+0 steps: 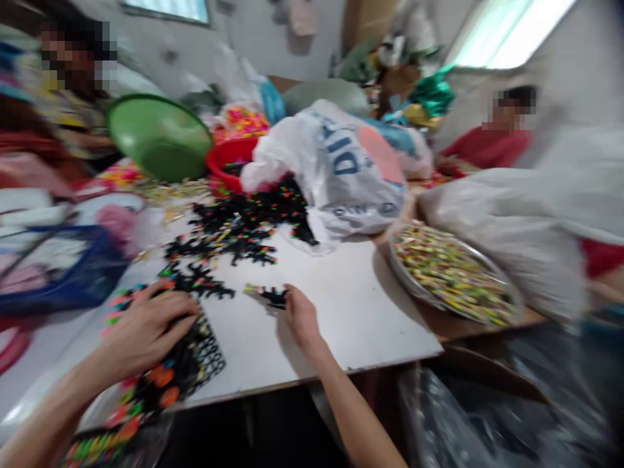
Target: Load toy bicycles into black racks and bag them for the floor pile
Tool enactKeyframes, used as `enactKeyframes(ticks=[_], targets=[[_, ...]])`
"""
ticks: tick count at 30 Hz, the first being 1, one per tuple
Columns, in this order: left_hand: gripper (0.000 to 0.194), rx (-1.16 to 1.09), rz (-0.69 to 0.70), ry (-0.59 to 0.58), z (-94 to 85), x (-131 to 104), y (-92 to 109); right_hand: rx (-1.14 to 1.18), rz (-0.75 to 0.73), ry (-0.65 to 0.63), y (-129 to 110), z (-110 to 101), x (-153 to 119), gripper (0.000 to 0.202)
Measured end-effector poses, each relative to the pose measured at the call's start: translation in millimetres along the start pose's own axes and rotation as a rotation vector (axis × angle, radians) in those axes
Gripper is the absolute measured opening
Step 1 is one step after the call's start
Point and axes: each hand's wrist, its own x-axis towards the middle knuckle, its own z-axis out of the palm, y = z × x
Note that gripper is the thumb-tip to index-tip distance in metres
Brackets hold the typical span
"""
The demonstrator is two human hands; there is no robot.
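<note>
My right hand pinches a small black toothed plastic piece with a pale yellowish tip, held over the white tabletop. My left hand is closed, its fingers bent and drawn together above a black grid tray with round holes. Whatever lies between those fingers is hidden. Around the left hand are black pieces with orange, green and pink spots, some blurred. Beyond both hands spreads a loose heap of similar black pieces with bright coloured tips.
A printed white plastic bag stands behind the heap, beside a red basin and a green basin. At right is a tray of small yellowish pieces. A blue basket sits left. Two people sit across the table.
</note>
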Motion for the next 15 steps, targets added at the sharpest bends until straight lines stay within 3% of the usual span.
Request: enactKeyframes(ticks=[2, 4, 8, 11, 13, 15], targets=[[0.025, 0.059, -0.026, -0.059, -7.1, -15, -4, 0.027, 0.041, -0.046, 12, 7, -16, 0.038], [0.025, 0.081, -0.024, -0.071, -8.1, -16, -4, -0.038, 0.063, -0.153, 14, 5, -27, 0.037], [0.021, 0.073, 0.014, -0.033, -7.9, -10, 2, -0.34, 0.004, -0.264, -9, -13, -18, 0.028], [0.02, 0.091, 0.052, 0.08, -13.1, -15, 8, -0.43, -0.287, -0.291, -30, -12, 13, 0.033], [0.021, 0.107, 0.056, 0.168, -17.2, -19, 13, -0.449, -0.599, -0.41, -39, -2, 35, 0.035], [0.021, 0.112, 0.058, 0.163, -18.6, -22, 17, -0.491, -0.854, -0.555, -43, 9, 54, 0.028]])
